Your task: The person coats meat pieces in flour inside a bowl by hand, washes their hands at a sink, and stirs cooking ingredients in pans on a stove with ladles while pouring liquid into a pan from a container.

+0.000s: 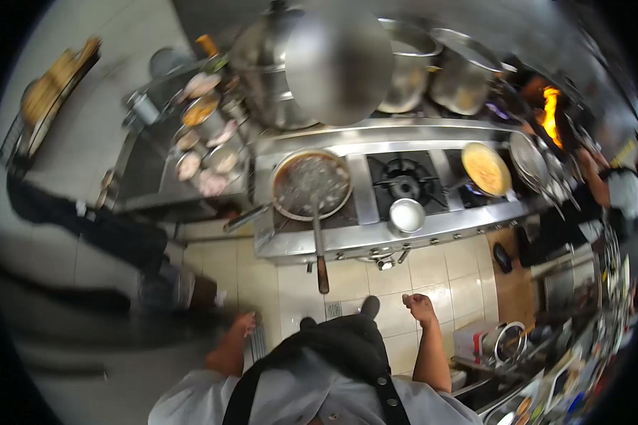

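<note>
Both hands hang low, in front of the stove and away from it. My left hand [245,324] is beside the dark apron, its fingers curled and too small to read clearly. My right hand [420,307] is raised over the tiled floor with its fingers bent; whether it holds anything cannot be made out. Ahead of me a wide pan [312,185] of dark bubbling liquid sits on the stove, and a ladle or spatula handle [322,273] sticks out of it toward me. A small pot [407,215] with white contents stands at the front edge by an unlit burner [405,183].
A yellow-filled pan [486,170] sits farther right on the stove [298,244]. Large pots [466,78] stand behind. Flames [550,117] rise at the back right, near another person [602,184]. Ingredient bowls [201,113] fill the left counter. Another person's dark-clad legs [92,227] are at left.
</note>
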